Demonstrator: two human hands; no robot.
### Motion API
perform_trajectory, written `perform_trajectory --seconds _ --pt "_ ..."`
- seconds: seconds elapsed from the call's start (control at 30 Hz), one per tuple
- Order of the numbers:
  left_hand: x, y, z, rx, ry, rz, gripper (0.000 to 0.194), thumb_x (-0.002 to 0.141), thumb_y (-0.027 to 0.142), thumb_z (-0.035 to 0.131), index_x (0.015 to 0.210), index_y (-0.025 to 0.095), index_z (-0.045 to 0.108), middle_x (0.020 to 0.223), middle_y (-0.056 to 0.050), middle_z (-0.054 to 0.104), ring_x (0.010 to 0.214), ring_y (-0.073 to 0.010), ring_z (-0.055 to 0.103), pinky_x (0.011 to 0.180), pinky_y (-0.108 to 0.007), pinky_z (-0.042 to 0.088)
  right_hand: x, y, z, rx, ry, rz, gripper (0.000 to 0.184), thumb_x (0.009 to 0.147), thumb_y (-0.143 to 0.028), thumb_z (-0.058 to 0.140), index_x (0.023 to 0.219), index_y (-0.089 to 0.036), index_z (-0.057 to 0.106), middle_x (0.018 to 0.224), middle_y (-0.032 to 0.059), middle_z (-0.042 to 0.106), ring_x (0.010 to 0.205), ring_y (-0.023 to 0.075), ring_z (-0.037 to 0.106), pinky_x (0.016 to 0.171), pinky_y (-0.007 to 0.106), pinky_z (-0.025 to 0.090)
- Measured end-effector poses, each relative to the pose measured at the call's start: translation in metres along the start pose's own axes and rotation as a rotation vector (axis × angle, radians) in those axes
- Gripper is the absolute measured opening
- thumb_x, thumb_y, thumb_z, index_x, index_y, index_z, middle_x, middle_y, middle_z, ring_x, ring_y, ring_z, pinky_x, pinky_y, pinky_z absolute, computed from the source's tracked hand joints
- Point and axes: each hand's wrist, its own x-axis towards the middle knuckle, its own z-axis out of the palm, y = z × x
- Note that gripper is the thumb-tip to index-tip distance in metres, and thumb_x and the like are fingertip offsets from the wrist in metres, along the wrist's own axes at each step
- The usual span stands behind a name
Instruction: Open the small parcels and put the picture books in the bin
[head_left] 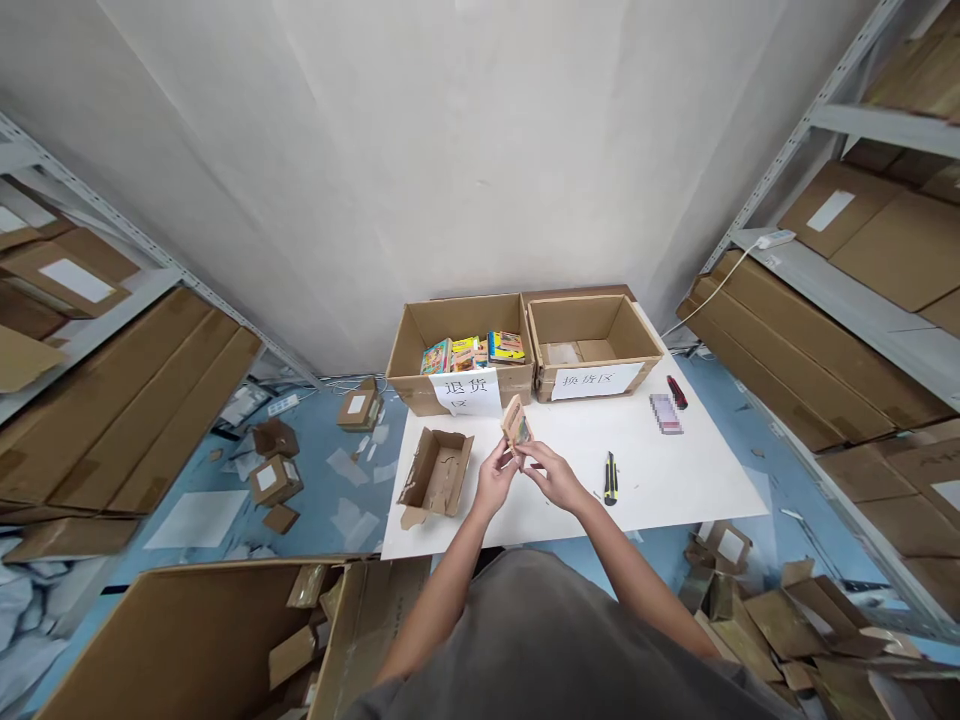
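Observation:
Between my two hands, above the middle of the white table [559, 500], is a small tan box with a printed picture on its face [516, 424]. The fingers of my left hand [496, 476] pinch its lower left side. My right hand [553, 474] grips the lower right side, fingertips close to those of the left. To the left lies an open cardboard box [435, 480] with torn flaps. A black and yellow utility knife [610, 478] rests to the right of my right hand.
Behind stand two labelled cartons; the left carton [517, 382] holds several colourful boxes [465, 352], the right carton [600, 345] a pale flat item. A red knife [676, 392] lies far right. Loaded shelves [832, 240] flank the table, and a large carton [180, 640] stands front left.

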Motion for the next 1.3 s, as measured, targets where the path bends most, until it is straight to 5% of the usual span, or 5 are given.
perform_trajectory --seconds 0.17,0.37,0.7,0.97,1.3 --pt "0.006 0.026 -0.04 -0.071 -0.132 -0.143 0.074 0.086 0.048 0.076 0.152 0.022 0.053 0.15 -0.015 0.059 0.124 -0.0334 0.065 0.095 -0.046 0.059 0.003 0.024 -0.015 0.224 0.293 0.296 0.061 0.085 -0.046 0.076 0.141 -0.03 0.059 0.132 0.0104 0.064 0.12 0.027 0.062 0.097 0.045 0.057" --pt "0.004 0.032 -0.054 -0.062 -0.139 -0.216 0.076 0.082 0.047 0.081 0.15 0.026 0.055 0.148 -0.014 0.059 0.122 -0.0322 0.065 0.088 -0.039 0.06 0.003 0.022 -0.009 0.713 0.143 0.51 0.069 0.072 -0.045 0.087 0.134 -0.031 0.06 0.116 0.0063 0.072 0.091 0.0227 0.074 0.076 0.033 0.058" --pt "0.008 0.032 -0.078 -0.028 -0.116 -0.247 0.08 0.082 0.042 0.082 0.154 0.03 0.049 0.148 -0.012 0.058 0.12 -0.0282 0.066 0.086 -0.033 0.058 0.02 0.016 -0.013 0.874 0.024 0.536 0.064 0.073 -0.038 0.089 0.131 -0.034 0.061 0.123 0.0046 0.071 0.101 0.0234 0.074 0.081 0.035 0.062" --pt "0.052 0.046 -0.11 -0.083 -0.099 -0.117 0.082 0.083 0.034 0.082 0.156 0.03 0.045 0.14 -0.011 0.061 0.113 -0.0218 0.067 0.096 -0.034 0.054 0.087 0.02 0.004 0.885 0.045 0.541 0.06 0.074 -0.035 0.088 0.129 -0.036 0.066 0.119 0.0023 0.071 0.099 0.0199 0.072 0.084 0.035 0.062" --pt "0.148 0.039 -0.189 -0.108 0.029 -0.102 0.076 0.082 0.039 0.081 0.151 0.026 0.052 0.142 -0.013 0.06 0.103 -0.0187 0.068 0.087 -0.032 0.057 0.208 0.057 0.055 0.825 0.188 0.553 0.056 0.072 -0.038 0.09 0.124 -0.032 0.071 0.112 0.003 0.072 0.098 0.0215 0.071 0.084 0.037 0.061"
